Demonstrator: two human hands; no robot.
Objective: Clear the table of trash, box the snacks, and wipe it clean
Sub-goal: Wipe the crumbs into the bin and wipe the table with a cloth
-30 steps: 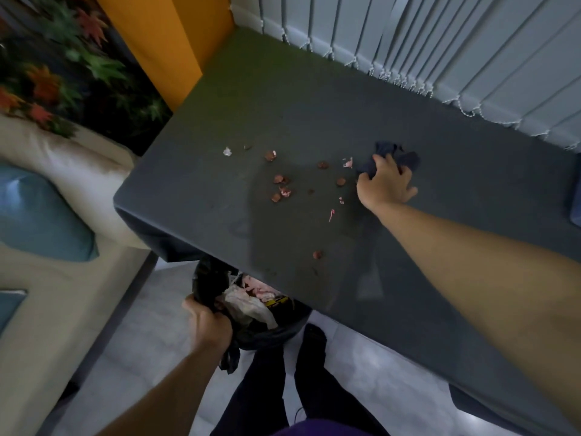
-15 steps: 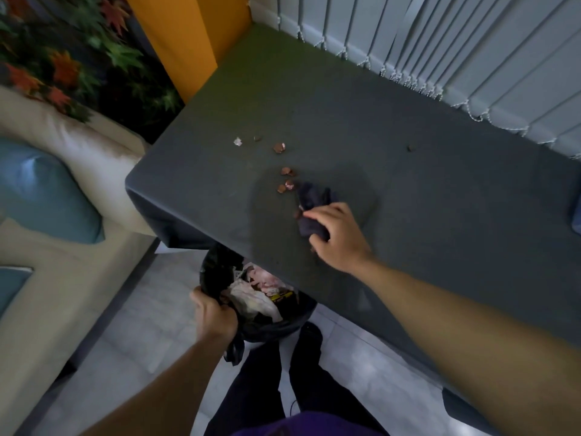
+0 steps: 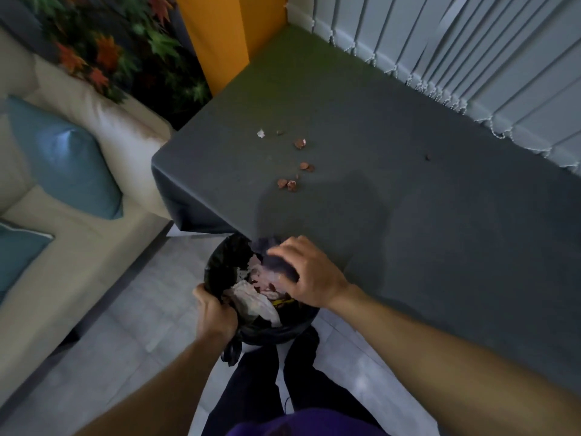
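Note:
My right hand (image 3: 309, 273) grips a dark blue cloth (image 3: 278, 265) at the table's near edge, right over the open mouth of a black trash bag (image 3: 220, 265). My left hand (image 3: 215, 313) is closed on the bag's rim, holding it just below the table edge. Crumpled white and pink wrappers (image 3: 254, 294) fill the bag. On the dark grey table (image 3: 408, 215), brown shell crumbs (image 3: 290, 184) lie left of centre, with more crumbs (image 3: 300, 143) and a white scrap (image 3: 261, 133) farther back. A lone crumb (image 3: 427, 157) sits far right.
A beige sofa (image 3: 78, 247) with blue cushions (image 3: 66, 158) stands left of the table. Vertical blinds (image 3: 471, 51) run along the far side, with an orange panel (image 3: 226, 36) at the back corner. My dark-trousered legs (image 3: 267, 382) stand on the grey tiled floor.
My right hand has dragged the cloth from mid-table toward me to the near edge above the bag, sweeping several crumbs off with it. The left hand kept hold of the bag.

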